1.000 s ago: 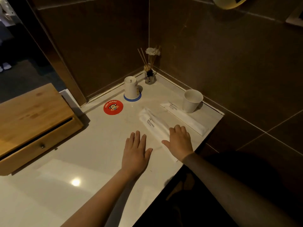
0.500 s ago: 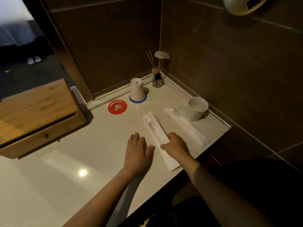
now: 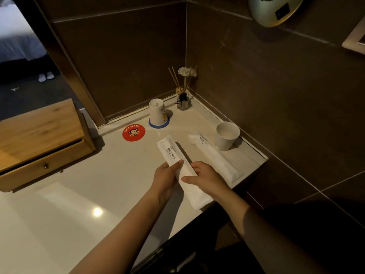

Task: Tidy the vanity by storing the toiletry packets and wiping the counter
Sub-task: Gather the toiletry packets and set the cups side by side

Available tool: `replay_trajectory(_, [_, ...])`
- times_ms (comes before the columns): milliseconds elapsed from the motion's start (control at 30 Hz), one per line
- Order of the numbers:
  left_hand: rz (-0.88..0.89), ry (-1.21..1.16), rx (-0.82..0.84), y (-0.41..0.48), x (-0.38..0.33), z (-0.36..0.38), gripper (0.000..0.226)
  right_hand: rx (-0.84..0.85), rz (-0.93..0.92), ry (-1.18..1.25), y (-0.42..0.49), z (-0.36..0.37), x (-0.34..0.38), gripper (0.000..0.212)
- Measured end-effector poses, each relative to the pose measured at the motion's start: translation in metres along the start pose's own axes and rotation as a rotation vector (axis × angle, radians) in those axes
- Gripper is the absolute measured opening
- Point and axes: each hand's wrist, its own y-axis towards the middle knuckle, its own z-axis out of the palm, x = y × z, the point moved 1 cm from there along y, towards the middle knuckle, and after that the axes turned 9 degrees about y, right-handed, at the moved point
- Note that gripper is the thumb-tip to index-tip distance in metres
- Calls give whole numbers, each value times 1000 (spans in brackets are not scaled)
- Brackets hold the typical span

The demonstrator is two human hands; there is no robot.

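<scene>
Both hands hold one white toothbrush packet (image 3: 182, 171) printed "BRUSHING TEETH". The left hand (image 3: 166, 179) grips its left edge, thumb lying across the top and the other fingers tucked out of sight beneath. The right hand (image 3: 206, 178) closes on the right edge, thumb pressed on the packet's face. The packet slants away from the fingers, its far end raised over the pale tabletop (image 3: 69, 204) and its near end reaching the tabletop's front edge.

Just right of the right hand's fingers, a second toothbrush packet (image 3: 215, 157) lies flat, its far end next to an upright white paper cup (image 3: 226, 135). Beyond the fingers sit a red Paul Frank coaster (image 3: 133, 132), an upturned cup (image 3: 158, 111) on a blue coaster (image 3: 159, 123), and a reed diffuser (image 3: 183, 93) in the corner. Well left of the left hand stands a wooden drawer box (image 3: 41, 139), its drawer slightly open.
</scene>
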Motion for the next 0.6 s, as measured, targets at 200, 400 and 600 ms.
replay_trajectory(200, [-47,-79,-80,0,2,1,28,-358,-140,-337,11,-45,-7,29])
replay_trajectory(400, [-54,-105,-69,-4,7,-1,35,-461,-29,-712,30,-69,-36,39])
replay_trajectory(600, [-54,-96,-80,-6,13,1,40,-487,-73,-589,28,-62,-37,32])
